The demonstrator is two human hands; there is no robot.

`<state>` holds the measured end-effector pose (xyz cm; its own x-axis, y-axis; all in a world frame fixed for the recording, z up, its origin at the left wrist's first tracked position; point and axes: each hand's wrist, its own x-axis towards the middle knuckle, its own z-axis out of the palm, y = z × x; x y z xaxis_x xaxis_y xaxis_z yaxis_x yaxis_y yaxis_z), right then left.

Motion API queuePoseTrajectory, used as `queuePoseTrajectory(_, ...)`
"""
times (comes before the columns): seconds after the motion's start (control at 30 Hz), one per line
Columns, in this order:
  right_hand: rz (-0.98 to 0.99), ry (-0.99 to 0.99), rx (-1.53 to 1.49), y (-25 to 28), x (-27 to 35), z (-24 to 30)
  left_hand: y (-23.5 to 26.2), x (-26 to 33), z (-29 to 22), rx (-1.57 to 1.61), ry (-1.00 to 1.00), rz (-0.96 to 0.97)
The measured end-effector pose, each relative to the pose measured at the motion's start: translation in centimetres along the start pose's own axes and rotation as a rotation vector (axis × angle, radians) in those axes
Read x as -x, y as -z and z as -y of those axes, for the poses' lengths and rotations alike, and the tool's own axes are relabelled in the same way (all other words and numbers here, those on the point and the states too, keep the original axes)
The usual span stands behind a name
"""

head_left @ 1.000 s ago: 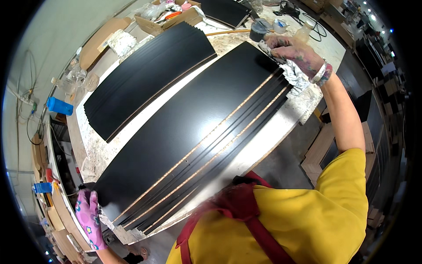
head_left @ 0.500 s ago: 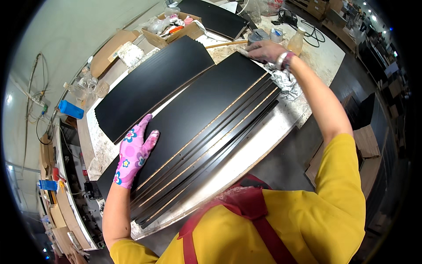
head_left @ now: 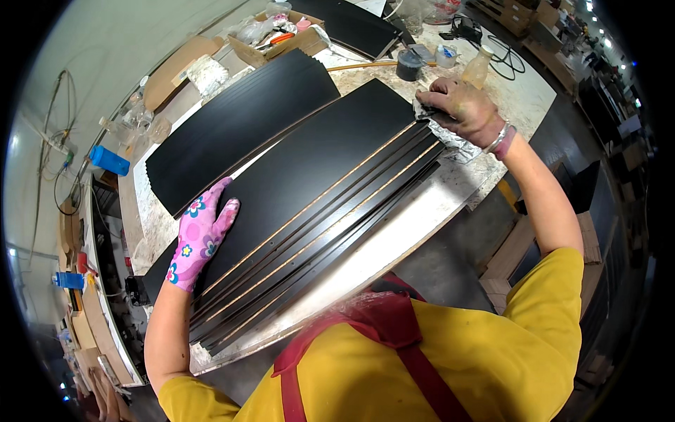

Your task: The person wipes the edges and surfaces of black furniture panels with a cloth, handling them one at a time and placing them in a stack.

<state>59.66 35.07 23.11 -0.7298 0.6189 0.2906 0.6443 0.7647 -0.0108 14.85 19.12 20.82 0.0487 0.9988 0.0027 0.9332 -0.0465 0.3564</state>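
Note:
A stack of long black panels (head_left: 316, 155) lies aslant on the table, its layers staggered so that several bare brown edges show toward me. My left hand (head_left: 200, 235), in a pink flowered glove, rests flat on the stack near its left end, fingers stretched and thumb apart. At the far right end, my right hand (head_left: 464, 109), in a stained glove, has its fingers curled down by the top panel's corner. Something small and dark shows under those fingertips, too hidden to name. Crumpled silvery foil (head_left: 457, 145) lies beneath this hand. Behind is a second fanned stack of black panels (head_left: 242, 126).
The worktable (head_left: 394, 246) has a pale, stained top. Toward the back stand a dark cup (head_left: 408, 65), a bottle of yellowish liquid (head_left: 478, 67), a black cable (head_left: 510, 60) and a cardboard box (head_left: 246, 53) of odds and ends. A blue bottle (head_left: 109, 160) is at the left.
My right hand has moved right and nearer, from the panel's far edge to its right end corner, with fingers now curled. My left hand stays flat on the stack. The view has shifted slightly.

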Motion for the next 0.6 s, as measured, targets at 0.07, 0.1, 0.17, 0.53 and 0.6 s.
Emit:
queuePoseTrajectory(0.07,-0.009,0.037,0.022,0.4,-0.1,0.3,0.1,0.1,-0.1,-0.002,0.001,-0.001)
queuePoseTrajectory(0.1,-0.016,0.04,0.028,0.2,-0.1,0.4,0.2,0.1,-0.1,-0.01,0.002,-0.002)
queuePoseTrajectory(0.17,-0.021,0.124,-0.061,-0.9,-0.8,1.2,0.2,0.1,-0.1,-0.013,0.007,-0.002)
queuePoseTrajectory(0.53,0.063,0.098,0.023,0.1,-1.6,0.2,1.2,1.4,4.1,0.042,-0.048,0.051)
queuePoseTrajectory(0.6,0.067,0.168,0.027,-0.2,-2.3,1.1,1.4,2.5,5.6,-0.001,0.093,0.056)
